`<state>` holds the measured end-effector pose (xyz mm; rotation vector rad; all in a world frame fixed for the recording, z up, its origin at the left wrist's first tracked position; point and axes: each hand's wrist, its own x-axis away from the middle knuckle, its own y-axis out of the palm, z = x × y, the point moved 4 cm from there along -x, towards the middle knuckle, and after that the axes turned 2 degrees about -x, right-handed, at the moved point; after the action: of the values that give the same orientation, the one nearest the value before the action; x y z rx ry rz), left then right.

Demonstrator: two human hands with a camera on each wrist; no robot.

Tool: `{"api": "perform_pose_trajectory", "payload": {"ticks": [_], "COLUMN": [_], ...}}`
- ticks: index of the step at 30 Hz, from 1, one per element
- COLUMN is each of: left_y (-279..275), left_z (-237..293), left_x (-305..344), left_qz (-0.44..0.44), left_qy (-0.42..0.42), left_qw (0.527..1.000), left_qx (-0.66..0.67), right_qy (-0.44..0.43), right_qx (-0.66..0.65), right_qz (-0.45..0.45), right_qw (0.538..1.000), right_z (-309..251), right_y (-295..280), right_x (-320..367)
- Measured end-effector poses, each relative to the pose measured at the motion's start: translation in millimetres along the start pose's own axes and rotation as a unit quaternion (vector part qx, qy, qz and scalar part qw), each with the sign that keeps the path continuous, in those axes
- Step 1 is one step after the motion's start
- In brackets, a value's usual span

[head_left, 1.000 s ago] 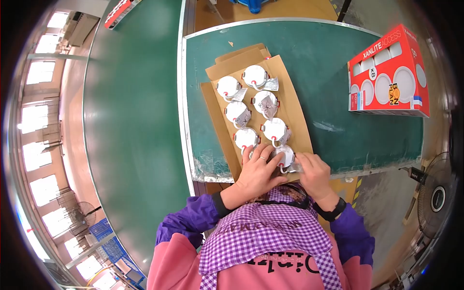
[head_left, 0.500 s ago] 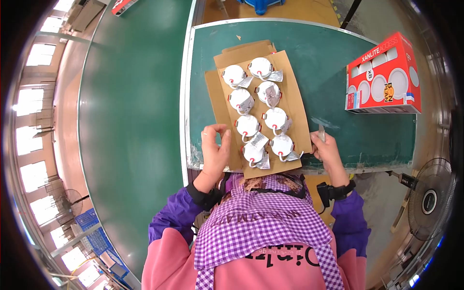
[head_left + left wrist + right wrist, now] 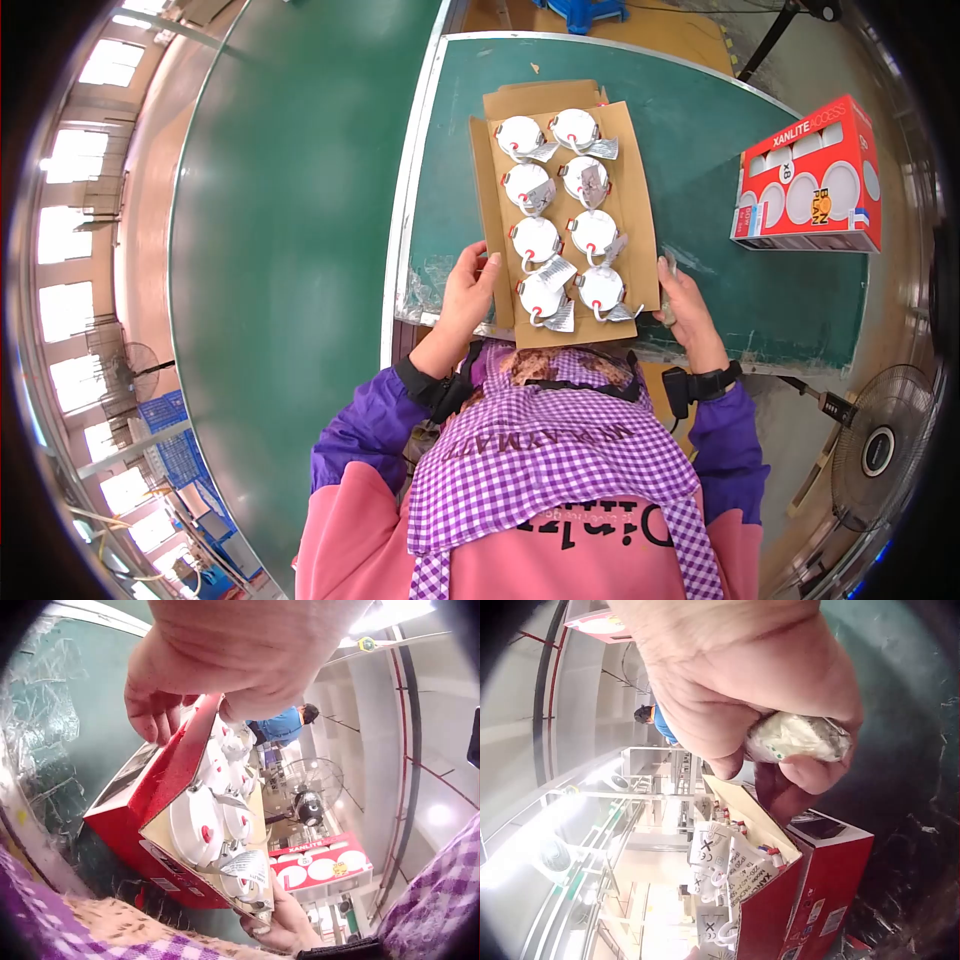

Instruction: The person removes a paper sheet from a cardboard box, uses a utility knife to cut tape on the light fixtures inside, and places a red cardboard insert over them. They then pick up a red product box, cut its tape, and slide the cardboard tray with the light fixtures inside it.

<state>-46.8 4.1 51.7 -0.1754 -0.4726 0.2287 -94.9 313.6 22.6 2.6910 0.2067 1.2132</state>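
An open cardboard box (image 3: 640,180), brown inside and red outside, lies on the green table and holds white round downlights (image 3: 534,240) in two rows. Silvery printed labels (image 3: 556,270) and white cable loops hang off them. My left hand (image 3: 470,292) grips the box's left wall, fingers outside and thumb over the edge. At the right wall, my right hand (image 3: 688,308) clasps a small whitish piece wrapped in crumpled film (image 3: 799,739) in its curled fingers. Its fingertips are right at the box's edge.
A red printed carton (image 3: 810,180) stands at the right of the table (image 3: 700,330). A longer green surface (image 3: 300,250) runs along the left. A fan (image 3: 880,450) stands off the right edge, and a blue stool (image 3: 580,12) is beyond the far edge.
Both hands were over the nearest downlights, then drew apart to either side. The left hand has since come onto the box's left wall, while the right came to its right edge.
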Motion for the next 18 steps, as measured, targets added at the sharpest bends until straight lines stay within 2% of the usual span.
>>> {"api": "perform_pose_trajectory", "payload": {"ticks": [3,7,9,11,14,18], "left_y": [11,23,24,23,27,29], "left_z": [8,19,22,19,16,13], "left_x": [11,24,28,28,28,27], "left_qz": [0.009,-0.032,-0.048,-0.046,-0.031,-0.022], "left_qy": [0.03,0.081,0.061,0.057,0.085,0.082], "left_qw": [0.998,0.994,0.996,0.995,0.994,0.995], "left_qx": [-0.063,-0.066,-0.039,-0.072,-0.056,-0.053], "right_qy": [-0.015,-0.023,-0.024,-0.022,-0.009,-0.006], "right_qx": [0.011,0.005,0.005,0.003,0.016,0.026], "right_qz": [-0.044,-0.084,-0.093,-0.109,-0.103,-0.103], "right_qw": [0.999,0.996,0.995,0.994,0.995,0.994], "right_z": [-4,-8,-9,-7,-6,-7], "right_y": [4,11,12,11,10,10], "right_x": [-1,0,-1,-5,-7,-8]}}
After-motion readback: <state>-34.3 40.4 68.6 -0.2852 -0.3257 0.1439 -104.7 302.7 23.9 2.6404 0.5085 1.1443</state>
